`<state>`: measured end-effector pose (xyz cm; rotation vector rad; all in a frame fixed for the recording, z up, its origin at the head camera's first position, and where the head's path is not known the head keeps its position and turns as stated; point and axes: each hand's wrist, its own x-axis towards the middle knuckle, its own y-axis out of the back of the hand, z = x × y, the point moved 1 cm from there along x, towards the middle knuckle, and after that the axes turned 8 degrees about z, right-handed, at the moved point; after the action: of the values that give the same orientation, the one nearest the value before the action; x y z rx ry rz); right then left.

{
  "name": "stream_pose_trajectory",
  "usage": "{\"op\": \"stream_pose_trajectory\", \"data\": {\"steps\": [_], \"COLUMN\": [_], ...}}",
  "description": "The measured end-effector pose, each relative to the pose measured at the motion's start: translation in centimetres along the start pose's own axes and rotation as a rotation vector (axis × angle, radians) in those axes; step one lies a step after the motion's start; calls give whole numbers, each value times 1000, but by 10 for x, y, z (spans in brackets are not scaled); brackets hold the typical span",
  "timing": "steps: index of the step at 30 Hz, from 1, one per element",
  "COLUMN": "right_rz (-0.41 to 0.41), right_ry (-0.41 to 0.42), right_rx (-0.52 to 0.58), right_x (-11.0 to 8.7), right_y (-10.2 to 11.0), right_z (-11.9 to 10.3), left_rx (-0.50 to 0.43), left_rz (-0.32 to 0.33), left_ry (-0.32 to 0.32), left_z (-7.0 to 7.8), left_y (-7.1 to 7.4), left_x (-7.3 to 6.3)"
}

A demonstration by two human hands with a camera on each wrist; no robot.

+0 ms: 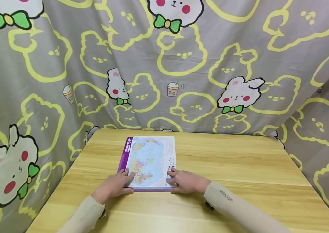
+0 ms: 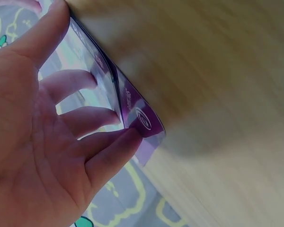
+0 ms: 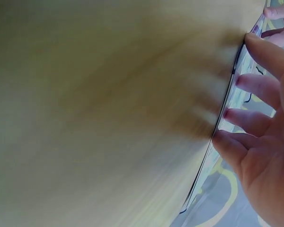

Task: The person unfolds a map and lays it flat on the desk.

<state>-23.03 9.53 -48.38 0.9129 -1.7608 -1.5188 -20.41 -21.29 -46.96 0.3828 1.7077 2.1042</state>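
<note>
A flat world map board (image 1: 150, 158) lies on the wooden table, with a blue-and-white printed face and a purple strip along its left side. My left hand (image 1: 112, 185) holds its near left corner, some fingertips on the top and the thumb along the near edge. At the near right corner my right hand (image 1: 188, 182) grips it likewise, fingers spread over the printed margin. In the left wrist view the little finger meets the purple edge (image 2: 144, 118) beside a white ring logo. The right wrist view shows fingertips (image 3: 227, 113) along the board's thin dark rim.
The table (image 1: 234, 174) has a light wood grain and stretches away to the right of the board. A grey curtain (image 1: 193, 74) with cartoon animals hangs close behind the table and along both sides.
</note>
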Motion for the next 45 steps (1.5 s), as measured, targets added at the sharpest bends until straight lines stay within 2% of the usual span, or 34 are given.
{"op": "stream_pose_trajectory", "data": {"steps": [11,21,31,40,45], "right_rz": [12,31,102,77,99], "right_ry": [-22,-58,-24,-114,-121], "right_rx": [63,42,5,63,66], "right_x": [-24,-39,-54,-69,-76], "right_y": [4,1,-1,3,5], "right_z": [16,23,32,39,42], "left_rx": [37,75,131,186,222], "left_rz": [-28,-46,-49,-53,-52], "left_ry": [-36,-55,-82,-109,-133], "left_z": [23,39,52,66,76], "left_y": [-3,-4,-9,-11,-11], "left_x": [12,22,34,48,53]}}
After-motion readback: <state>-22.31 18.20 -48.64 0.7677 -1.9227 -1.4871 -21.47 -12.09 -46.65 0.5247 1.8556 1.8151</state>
